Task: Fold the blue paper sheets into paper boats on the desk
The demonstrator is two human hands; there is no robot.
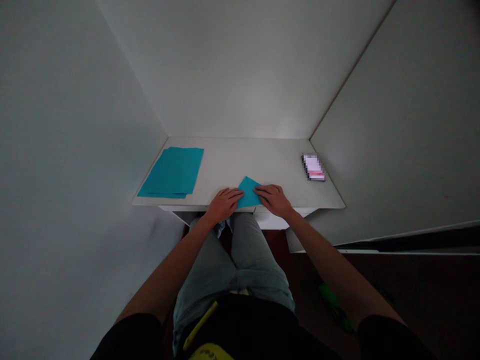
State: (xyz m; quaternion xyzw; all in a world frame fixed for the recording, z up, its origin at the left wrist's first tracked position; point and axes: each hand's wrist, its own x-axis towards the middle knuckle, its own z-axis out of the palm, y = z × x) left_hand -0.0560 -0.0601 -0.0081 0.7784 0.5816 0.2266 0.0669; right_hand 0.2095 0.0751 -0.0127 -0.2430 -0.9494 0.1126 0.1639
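A small piece of folded teal paper [247,196] lies near the front edge of the white table, one corner pointing away from me. My left hand [225,204] holds its left side, fingertips on the paper and fingers close together. From the other side, my right hand [275,199] has its bent fingers on the right part of the same paper. Both thumbs are largely hidden. A stack of larger teal paper sheets [174,171] lies to the left, apart from my hands.
The white table [240,155] fits between walls at the left, back and right. A phone [314,167] with a lit, blurred screen lies at its right end. My legs are under the front edge. Something green [333,302] is on the dark floor at the lower right.
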